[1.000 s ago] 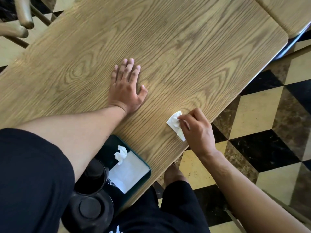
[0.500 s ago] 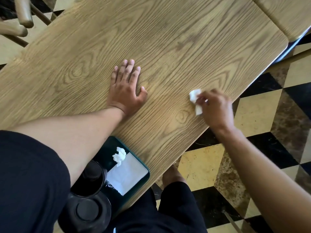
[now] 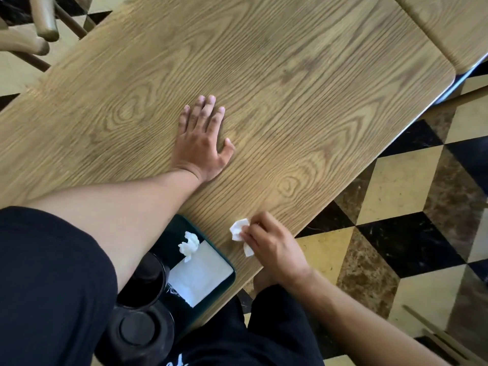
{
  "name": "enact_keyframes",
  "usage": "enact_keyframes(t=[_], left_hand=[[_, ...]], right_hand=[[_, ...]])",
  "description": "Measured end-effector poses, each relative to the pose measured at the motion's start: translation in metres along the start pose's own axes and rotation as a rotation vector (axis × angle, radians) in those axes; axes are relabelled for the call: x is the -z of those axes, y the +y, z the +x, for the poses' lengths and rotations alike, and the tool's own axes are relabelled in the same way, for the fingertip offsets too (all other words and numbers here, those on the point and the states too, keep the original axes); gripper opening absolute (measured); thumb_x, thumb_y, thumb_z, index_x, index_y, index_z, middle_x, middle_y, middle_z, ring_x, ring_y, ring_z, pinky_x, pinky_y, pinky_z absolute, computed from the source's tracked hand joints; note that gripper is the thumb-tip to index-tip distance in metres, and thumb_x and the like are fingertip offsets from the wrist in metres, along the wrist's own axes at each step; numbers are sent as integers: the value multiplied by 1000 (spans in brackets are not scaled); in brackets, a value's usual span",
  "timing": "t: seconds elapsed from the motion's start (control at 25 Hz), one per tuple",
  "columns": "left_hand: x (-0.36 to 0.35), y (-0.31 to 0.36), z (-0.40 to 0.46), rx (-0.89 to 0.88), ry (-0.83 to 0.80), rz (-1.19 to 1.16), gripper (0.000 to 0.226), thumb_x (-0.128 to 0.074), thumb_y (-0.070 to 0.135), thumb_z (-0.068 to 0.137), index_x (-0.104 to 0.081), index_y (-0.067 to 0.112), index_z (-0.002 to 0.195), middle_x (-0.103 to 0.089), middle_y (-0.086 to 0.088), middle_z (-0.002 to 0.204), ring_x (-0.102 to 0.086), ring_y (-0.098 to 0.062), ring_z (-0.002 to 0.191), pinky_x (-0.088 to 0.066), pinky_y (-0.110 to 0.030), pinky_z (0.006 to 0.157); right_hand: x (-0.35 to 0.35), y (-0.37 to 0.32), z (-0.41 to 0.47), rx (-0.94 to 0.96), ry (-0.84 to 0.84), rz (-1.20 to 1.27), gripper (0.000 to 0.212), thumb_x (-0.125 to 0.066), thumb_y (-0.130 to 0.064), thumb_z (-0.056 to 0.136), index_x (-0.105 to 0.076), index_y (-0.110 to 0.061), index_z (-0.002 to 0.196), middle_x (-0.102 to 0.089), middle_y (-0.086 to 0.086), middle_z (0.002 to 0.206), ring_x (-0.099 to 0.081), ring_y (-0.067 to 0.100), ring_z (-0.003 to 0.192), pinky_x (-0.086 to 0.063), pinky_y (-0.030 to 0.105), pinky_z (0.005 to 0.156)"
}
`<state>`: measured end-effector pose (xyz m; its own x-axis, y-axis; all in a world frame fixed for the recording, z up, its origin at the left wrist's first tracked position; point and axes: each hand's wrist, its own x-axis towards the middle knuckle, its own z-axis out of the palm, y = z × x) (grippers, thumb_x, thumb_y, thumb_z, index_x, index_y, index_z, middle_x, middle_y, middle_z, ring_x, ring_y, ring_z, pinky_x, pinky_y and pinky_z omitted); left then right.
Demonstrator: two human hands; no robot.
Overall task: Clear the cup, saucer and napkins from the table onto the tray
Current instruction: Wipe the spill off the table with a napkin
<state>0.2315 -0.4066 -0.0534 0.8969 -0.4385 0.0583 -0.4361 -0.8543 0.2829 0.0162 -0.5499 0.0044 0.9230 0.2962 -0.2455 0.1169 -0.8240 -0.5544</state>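
- The right hand (image 3: 274, 249) sits at the near edge of the counter (image 3: 303, 83), fingers pinched narrowly around a small crumpled white napkin (image 3: 239, 229) that touches the wood.
- The left hand (image 3: 202, 140) lies flat on the counter, palm down, fingers spread wide and holding nothing; it is well apart from the right hand, with its bare forearm running back over the near edge.
- Just beside the pinched napkin, to its left, the corner of a dark green tray (image 3: 224, 256) shows, set lower than the counter's near edge and partly hidden by the left arm.
- On the tray lie a flat white napkin (image 3: 200, 276) and, touching its far corner, a small napkin wad (image 3: 188, 245).
- A black cup (image 3: 144, 283) stands on the tray to the left of the flat napkin, and a round black saucer (image 3: 140, 331) lies nearer the body; both are partly covered by the arm and the dark sleeve (image 3: 50, 286).
- A few thin white marks show on the tray beside the flat napkin and on the dark clothing below; none of it can be read.
- Around the counter, a checkered floor (image 3: 396, 180) of black, cream and brown tiles, wooden chair parts (image 3: 39, 27) at the far left, and a second tabletop (image 3: 454, 25) at the far right.
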Motion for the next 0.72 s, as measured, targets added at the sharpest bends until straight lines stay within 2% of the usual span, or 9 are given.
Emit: enact_keyframes(t=[0.04,0.12,0.2,0.32,0.36,0.44,0.52,0.6,0.72], left_hand=[[0,0,0,0,-4,-3,69,-47,43,93,-47,6,152,-31,-17,167,-22,-34,157,-12,-53,128],[1,0,0,4,-14,-22,70,-47,42,93,-46,6,152,-30,-17,168,-20,-33,158,-11,-54,128],[2,-1,-1,15,-18,-30,70,-47,41,92,-45,6,153,-30,-18,168,-20,-33,158,-11,-54,129],[2,1,0,5,-16,0,70,-49,40,92,-46,5,152,-31,-19,167,-22,-34,157,-12,-53,128],[3,1,1,5,-24,-2,70,-49,40,92,-46,5,152,-31,-19,167,-21,-34,157,-12,-54,128],[5,2,1,11,-42,-15,71,-48,41,92,-46,5,153,-30,-18,167,-21,-35,158,-11,-54,128],[6,3,1,11,-46,-3,70,-47,41,93,-46,6,153,-30,-18,167,-21,-35,158,-12,-54,128],[6,2,1,2,-46,0,69,-47,41,94,-45,6,153,-30,-18,167,-21,-35,158,-12,-54,128],[4,2,1,2,-38,-3,68,-50,39,94,-45,5,153,-30,-19,167,-21,-35,157,-12,-54,128]], right_hand=[[13,13,10,7,48,-6,19,-55,-8,105,-72,-6,97,-65,7,97,-61,21,89,-55,31,83],[45,42,36,-160,233,-15,8,-68,2,93,-73,-1,87,-66,17,91,-63,30,79,-58,42,71],[85,87,63,-404,389,-73,9,-68,-3,93,-76,1,91,-67,21,97,-65,36,85,-53,36,74],[108,122,91,-707,619,-42,22,-68,-19,97,-77,1,96,-68,18,107,-66,32,94,-38,21,80],[97,108,94,-699,640,-26,21,-69,-18,97,-76,2,94,-67,17,105,-66,30,93,-36,19,80],[55,52,80,-433,576,35,9,-73,-5,92,-73,3,88,-67,19,95,-65,29,82,-46,23,75],[10,-8,45,-59,317,89,3,-75,6,87,-72,5,89,-66,21,91,-66,33,76,-58,39,67],[-16,-27,11,135,121,116,4,-71,2,93,-70,5,92,-66,19,94,-65,32,79,-59,43,63],[12,28,17,20,111,105,14,-58,1,98,-72,0,97,-62,3,93,-59,21,82,-58,44,75]])
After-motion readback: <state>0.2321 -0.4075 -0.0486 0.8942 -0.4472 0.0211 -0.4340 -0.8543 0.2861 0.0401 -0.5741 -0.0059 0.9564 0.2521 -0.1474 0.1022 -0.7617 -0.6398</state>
